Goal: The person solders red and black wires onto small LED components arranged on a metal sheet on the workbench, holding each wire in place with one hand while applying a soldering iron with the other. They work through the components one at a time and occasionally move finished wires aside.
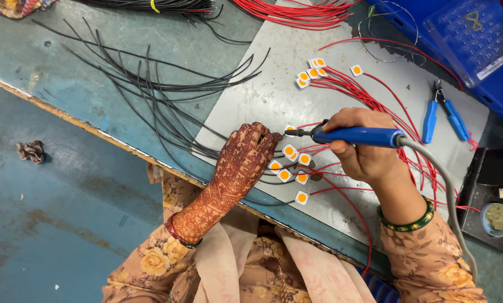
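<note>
A person's right hand is gripping a blue-handled soldering iron, fingers wrapped tight, its tip meeting a small white square chip with an orange centre. The left hand, fingers nearly closed, is pinching down beside that tip. More chips on red wires are lying just below the iron on a grey metal sheet. Black wires are fanning out beyond the sheet's edge; blue pliers are resting past the iron's cord.
</note>
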Demonstrator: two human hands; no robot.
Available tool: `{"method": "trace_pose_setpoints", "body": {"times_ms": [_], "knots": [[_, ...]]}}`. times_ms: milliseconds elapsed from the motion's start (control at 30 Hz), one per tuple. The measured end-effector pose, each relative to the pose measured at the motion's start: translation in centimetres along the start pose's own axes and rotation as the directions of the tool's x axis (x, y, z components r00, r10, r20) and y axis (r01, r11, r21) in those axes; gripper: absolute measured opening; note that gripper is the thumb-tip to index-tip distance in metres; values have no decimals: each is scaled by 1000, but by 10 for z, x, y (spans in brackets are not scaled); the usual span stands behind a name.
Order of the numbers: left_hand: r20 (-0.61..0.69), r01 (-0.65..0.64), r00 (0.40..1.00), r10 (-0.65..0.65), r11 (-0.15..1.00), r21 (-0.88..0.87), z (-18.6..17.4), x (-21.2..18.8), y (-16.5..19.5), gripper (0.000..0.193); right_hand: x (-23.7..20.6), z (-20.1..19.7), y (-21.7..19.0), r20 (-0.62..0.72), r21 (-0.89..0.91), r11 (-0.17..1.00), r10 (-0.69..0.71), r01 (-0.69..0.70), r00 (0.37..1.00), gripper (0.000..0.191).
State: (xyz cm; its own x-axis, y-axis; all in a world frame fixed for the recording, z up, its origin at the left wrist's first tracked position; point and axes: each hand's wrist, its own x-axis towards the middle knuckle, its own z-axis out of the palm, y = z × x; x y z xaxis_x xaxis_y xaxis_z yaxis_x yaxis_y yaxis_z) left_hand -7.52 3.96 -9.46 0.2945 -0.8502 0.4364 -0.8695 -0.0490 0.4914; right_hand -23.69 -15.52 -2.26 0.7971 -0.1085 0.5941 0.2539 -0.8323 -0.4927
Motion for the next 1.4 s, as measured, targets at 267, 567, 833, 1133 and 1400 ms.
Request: {"method": "trace_pose_setpoints", "body": {"times_ms": [267, 567, 833, 1133, 1400], "knots": [[-19, -13, 1000, 13, 1000, -21, -2, 0, 0, 27, 1, 0, -1, 4, -10, 1000, -16, 16, 1000, 37], [-28, -11, 1000, 11, 1000, -1, -2, 0, 0, 25, 2, 0, -1, -8, -4, 999, -35, 35, 999, 36], [-5, 11, 1000, -11, 1000, -1, -2, 0, 0, 22, 3, 0, -3, 13, -14, 999, -35, 35, 999, 33], [8, 20, 1000, -20, 999, -28, -1, 1, -1, 24, 1, -2, -4, 0, -7, 1000, -19, 19, 1000, 37], [9, 16, 1000, -16, 999, -46, -2, -1, 0, 27, 1, 0, -3, 6, -10, 1000, -13, 13, 1000, 36]]}}
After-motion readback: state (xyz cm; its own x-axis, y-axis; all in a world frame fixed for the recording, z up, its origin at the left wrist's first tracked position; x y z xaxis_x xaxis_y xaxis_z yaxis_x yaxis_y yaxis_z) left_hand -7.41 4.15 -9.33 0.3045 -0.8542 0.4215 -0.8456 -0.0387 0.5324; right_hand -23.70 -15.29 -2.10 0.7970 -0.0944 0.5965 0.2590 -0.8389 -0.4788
